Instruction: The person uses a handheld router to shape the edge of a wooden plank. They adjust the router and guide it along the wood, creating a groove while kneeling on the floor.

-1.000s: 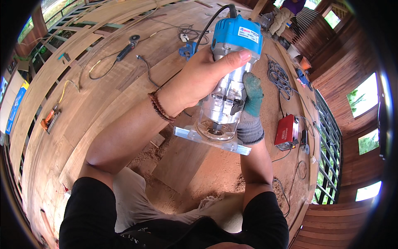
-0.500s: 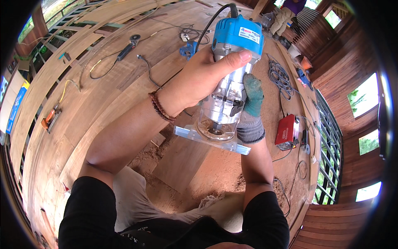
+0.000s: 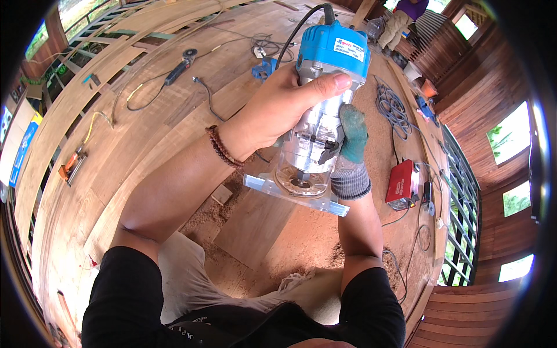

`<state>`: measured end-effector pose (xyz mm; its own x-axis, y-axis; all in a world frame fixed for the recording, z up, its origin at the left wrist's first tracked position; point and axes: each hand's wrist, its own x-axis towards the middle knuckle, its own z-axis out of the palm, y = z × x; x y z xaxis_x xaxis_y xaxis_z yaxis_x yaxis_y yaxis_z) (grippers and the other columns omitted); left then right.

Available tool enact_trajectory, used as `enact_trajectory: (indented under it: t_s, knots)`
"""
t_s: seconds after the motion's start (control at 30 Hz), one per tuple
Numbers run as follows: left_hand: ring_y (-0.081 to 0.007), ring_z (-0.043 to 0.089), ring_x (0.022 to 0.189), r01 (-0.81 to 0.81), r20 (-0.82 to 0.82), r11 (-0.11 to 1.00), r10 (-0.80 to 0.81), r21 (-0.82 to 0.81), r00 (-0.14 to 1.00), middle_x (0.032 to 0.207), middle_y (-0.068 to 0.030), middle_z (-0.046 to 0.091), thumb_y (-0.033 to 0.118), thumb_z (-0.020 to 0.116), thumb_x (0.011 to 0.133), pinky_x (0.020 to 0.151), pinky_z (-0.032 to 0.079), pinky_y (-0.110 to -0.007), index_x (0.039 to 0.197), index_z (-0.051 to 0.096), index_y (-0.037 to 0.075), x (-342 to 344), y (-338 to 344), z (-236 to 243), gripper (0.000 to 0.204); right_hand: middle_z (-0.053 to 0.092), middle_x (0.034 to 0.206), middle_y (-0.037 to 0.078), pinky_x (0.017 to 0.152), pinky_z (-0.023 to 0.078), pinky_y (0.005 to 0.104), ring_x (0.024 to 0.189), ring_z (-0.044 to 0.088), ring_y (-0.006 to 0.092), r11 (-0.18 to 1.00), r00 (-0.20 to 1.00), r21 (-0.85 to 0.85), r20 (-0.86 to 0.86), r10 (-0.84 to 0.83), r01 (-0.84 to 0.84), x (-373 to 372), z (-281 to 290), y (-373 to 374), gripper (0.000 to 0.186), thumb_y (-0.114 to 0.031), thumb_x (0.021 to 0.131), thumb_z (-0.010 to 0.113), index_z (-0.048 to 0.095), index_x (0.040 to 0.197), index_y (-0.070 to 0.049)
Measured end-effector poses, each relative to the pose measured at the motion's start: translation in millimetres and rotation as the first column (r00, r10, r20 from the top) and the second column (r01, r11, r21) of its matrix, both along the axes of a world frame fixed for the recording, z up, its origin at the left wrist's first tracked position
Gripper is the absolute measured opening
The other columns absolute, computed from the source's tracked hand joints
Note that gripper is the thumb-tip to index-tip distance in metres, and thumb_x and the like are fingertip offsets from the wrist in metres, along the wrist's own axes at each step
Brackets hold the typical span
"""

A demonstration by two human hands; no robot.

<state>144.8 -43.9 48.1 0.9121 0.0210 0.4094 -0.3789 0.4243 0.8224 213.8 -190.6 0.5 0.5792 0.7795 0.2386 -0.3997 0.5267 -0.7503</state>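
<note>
A trim router (image 3: 316, 130) with a blue motor cap, silver body and clear base is held up before me, tilted slightly. My left hand (image 3: 299, 101), bare with a braided bracelet on the wrist, wraps round its upper body, thumb across the front. My right hand (image 3: 353, 139), in a grey and green work glove, grips the body from the right side; most of its fingers are hidden behind the tool. Below the router's base, a wooden board (image 3: 255, 226) lies among sawdust between my legs. The power cord (image 3: 296, 29) loops from the router's top to the left.
An angle grinder (image 3: 178, 66) and an orange tool (image 3: 72, 166) lie on the plank floor to the left. On the right are a red machine (image 3: 402, 182), coiled cable (image 3: 393, 110) and another grinder (image 3: 428, 197). Far off stands a person (image 3: 400, 23). Open joists (image 3: 461, 226) border the right side.
Almost nothing differs. Both hands keep their hold on the router, which has shifted only very slightly.
</note>
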Motion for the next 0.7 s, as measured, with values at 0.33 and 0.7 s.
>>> enact_trajectory:
  t_s: [0.33, 0.7]
  knots:
    - [-0.0101, 0.066, 0.083, -0.010, 0.034, 1.000, 0.009, 0.015, 0.999, 0.096, -0.0052, 0.071, 0.030, 0.074, 0.089, 0.073, 0.053, -0.025, 0.111, 0.068, 0.004, -3.6, -1.4, 6.6, 0.035, 0.064, 0.115, 0.013, 0.085, 0.058, 0.0364, 0.100, 0.066, 0.0233, 1.000, 1.000, 0.030, -0.016, 0.008, -0.007, -2.7, 2.6, -2.1, 0.056, -0.036, 0.089, 0.068, 0.051, 0.129, 0.001]
    - [-0.0106, 0.066, 0.082, 0.012, 0.040, 0.999, -0.011, -0.037, 0.999, 0.096, -0.0047, 0.070, 0.032, 0.074, 0.088, 0.072, 0.053, -0.025, 0.110, 0.066, 0.004, -1.5, -3.4, 5.6, 0.036, 0.065, 0.112, 0.013, 0.079, 0.060, 0.0360, 0.094, 0.068, 0.0237, 0.994, 0.994, 0.037, -0.044, 0.100, -0.099, -3.6, 7.0, 0.3, 0.056, -0.037, 0.090, 0.068, 0.052, 0.128, 0.001]
